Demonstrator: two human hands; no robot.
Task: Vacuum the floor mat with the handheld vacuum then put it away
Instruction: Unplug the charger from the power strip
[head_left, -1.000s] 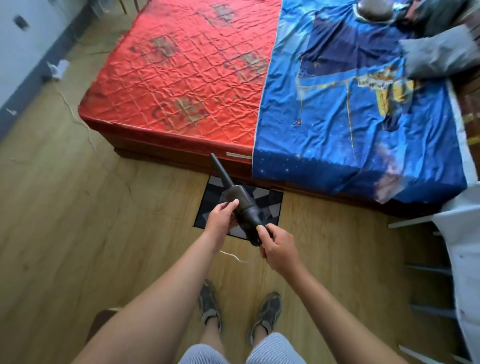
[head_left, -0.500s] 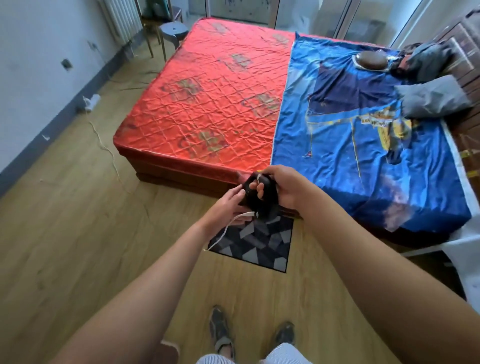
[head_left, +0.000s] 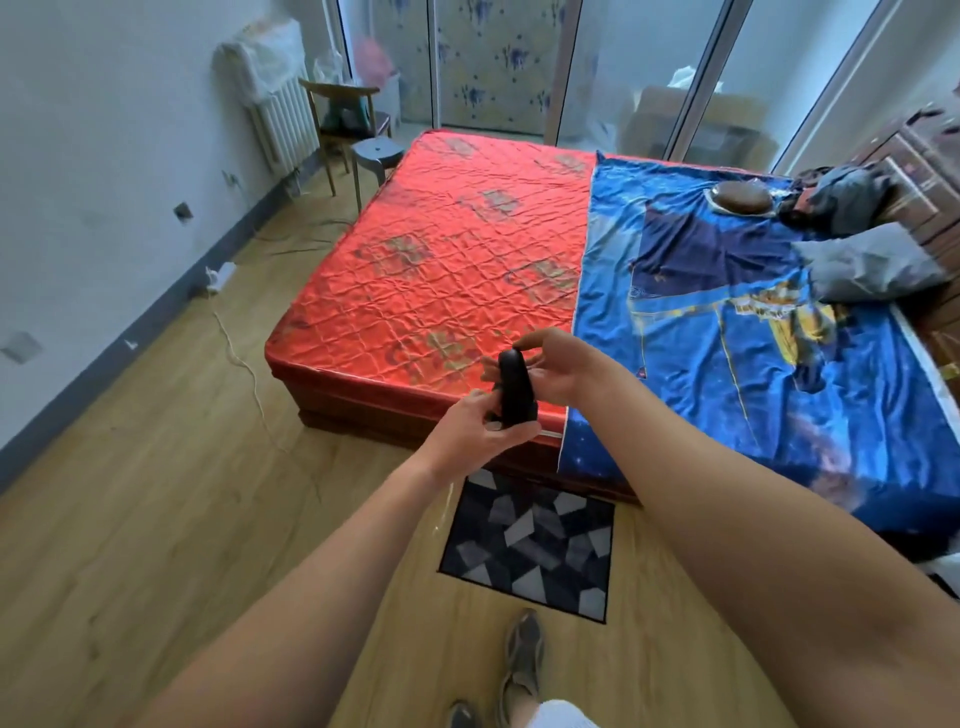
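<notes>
The vacuum (head_left: 514, 387) is plain black. The mat (head_left: 530, 540), on the floor against the bed's near edge, is near-black with a scatter of grey and white angular shapes. The mattress (head_left: 441, 270) is shiny red, quilted in diamonds, with faded greenish-gold square motifs. Over the bed's right side lies a bright blue sheet (head_left: 727, 374), starry along its near edge, with a navy patch and yellow figures. The floor (head_left: 130, 493) is pale wood-grain; the shoes (head_left: 524, 654) are grey.

A single wide-angle head-worn camera is looking forward and down, taking in the bed (head_left: 441, 291) from 11 to 2 o'clock, the floor mat (head_left: 530, 540) near below centre, and the wearer's shoes (head_left: 522, 660) at 6 o'clock.
</notes>
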